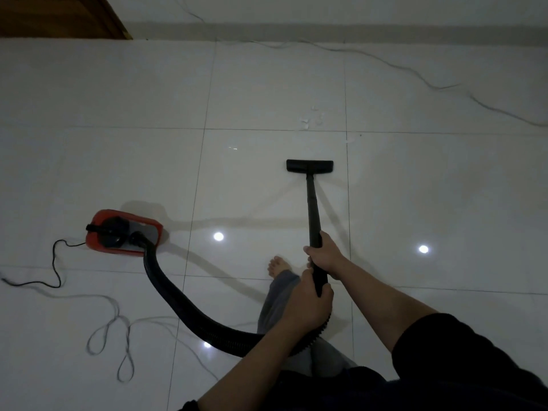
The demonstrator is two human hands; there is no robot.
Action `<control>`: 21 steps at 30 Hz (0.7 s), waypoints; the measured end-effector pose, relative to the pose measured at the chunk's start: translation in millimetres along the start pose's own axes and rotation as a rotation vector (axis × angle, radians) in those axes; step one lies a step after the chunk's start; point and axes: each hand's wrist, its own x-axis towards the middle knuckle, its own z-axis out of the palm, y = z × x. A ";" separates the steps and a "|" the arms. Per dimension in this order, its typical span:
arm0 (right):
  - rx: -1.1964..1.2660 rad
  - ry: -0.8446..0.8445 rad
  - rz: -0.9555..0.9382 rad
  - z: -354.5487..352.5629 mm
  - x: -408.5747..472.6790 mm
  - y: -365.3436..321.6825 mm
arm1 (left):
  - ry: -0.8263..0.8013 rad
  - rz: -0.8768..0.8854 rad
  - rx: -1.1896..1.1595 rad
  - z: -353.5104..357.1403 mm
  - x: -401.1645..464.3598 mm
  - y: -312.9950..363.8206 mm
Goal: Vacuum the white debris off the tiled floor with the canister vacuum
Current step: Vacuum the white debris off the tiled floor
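Note:
White debris (pixel 311 118) lies in a small scatter on the glossy tiled floor (pixel 118 161), with one more bit (pixel 350 140) near a grout line. The black floor nozzle (pixel 309 166) rests flat on the tile, a short way nearer to me than the scatter. Its black wand (pixel 312 209) runs back to my hands. My right hand (pixel 324 254) grips the wand higher up. My left hand (pixel 310 304) grips the wand's lower end where the ribbed hose (pixel 184 301) joins. The hose curves left to the red canister vacuum (pixel 124 232).
A black power cord (pixel 56 262) trails left from the canister, and thin grey cords loop on the floor at the lower left (pixel 109 330) and along the far right (pixel 415 75). My bare foot (pixel 278 266) stands beside the wand. A wooden door (pixel 59 16) and wall are at the back.

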 end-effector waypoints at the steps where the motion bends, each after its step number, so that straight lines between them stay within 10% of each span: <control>1: -0.001 -0.002 0.005 -3.4 1.3 -7.6 | -0.001 0.004 0.008 -1.5 5.5 3.1; 21: 0.022 0.004 0.008 -54.0 81.7 -92.4 | -0.028 0.014 -0.004 -33.0 103.4 78.0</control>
